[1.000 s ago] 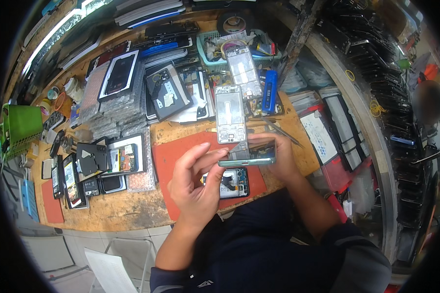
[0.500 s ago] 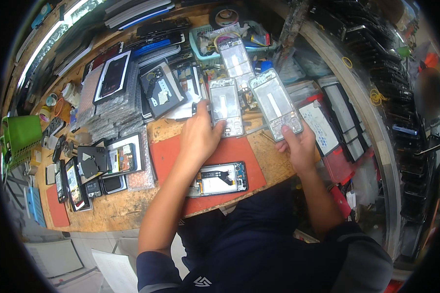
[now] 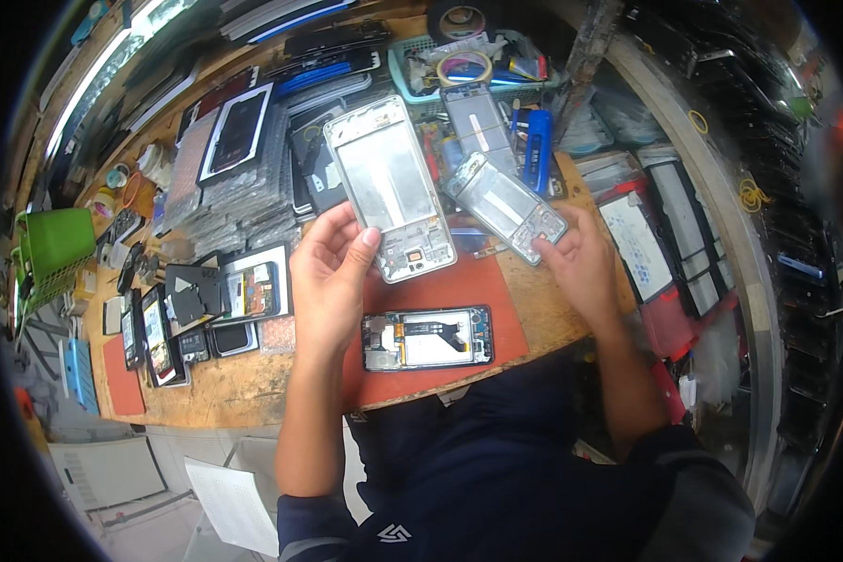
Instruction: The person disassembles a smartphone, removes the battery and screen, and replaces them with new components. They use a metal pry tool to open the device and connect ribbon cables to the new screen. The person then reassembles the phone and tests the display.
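Note:
My left hand grips the lower left edge of a silver phone frame, thumb on its face, raised above the bench. Its middle is a pale bare panel. Further right my right hand pinches the lower corner of a second phone frame, tilted with its top toward the left. Behind it, a third phone frame lies at the back of the bench. Below both hands an opened phone rests on a red mat, its battery area, black flex cable and blue board exposed.
Stacks of bubble-wrapped flat packs stand at the left. Opened phones cluster near the left edge. A turquoise basket with tape and tools sits at the back, beside a blue box-shaped item. Framed panels lie at the right.
My left hand has lifted a silver frame up and toward me. My right hand's frame has lowered and tilted further left. The blue item behind is now more exposed.

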Available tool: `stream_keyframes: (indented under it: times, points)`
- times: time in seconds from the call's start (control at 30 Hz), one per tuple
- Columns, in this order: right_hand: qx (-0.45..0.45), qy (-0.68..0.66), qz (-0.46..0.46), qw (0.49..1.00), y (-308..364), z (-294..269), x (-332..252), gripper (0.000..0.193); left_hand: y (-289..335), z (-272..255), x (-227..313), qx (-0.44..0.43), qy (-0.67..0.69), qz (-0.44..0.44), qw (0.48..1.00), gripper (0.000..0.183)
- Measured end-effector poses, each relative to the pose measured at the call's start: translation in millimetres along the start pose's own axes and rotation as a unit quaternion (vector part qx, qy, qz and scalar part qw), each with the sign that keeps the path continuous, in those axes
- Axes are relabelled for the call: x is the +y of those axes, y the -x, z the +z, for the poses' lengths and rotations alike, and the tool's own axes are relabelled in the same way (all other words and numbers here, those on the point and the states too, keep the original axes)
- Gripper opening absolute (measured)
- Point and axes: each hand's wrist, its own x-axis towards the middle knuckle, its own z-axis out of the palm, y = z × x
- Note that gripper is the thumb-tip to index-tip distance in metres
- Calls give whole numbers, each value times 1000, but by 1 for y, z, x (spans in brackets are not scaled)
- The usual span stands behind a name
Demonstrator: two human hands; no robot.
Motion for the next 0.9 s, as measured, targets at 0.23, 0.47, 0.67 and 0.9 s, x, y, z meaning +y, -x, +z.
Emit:
stream_keyframes:
  times: [0.23,0.47,0.67,0.9]
  points:
    - [23,69,-53,996,-2,3,-2,45,4,-9,-2,-30,-10,23,999,37]
    - [-81,-290,-35,953,16,-10,-51,41,10,2,11,-69,-259,229,936,28]
    - [-257,-280,-33,924,13,-11,-68,42,8,13,17,-88,-396,323,855,26]
    - [-226,-408,58,883,18,-11,-56,32,41,13,10,-67,-387,219,893,27]
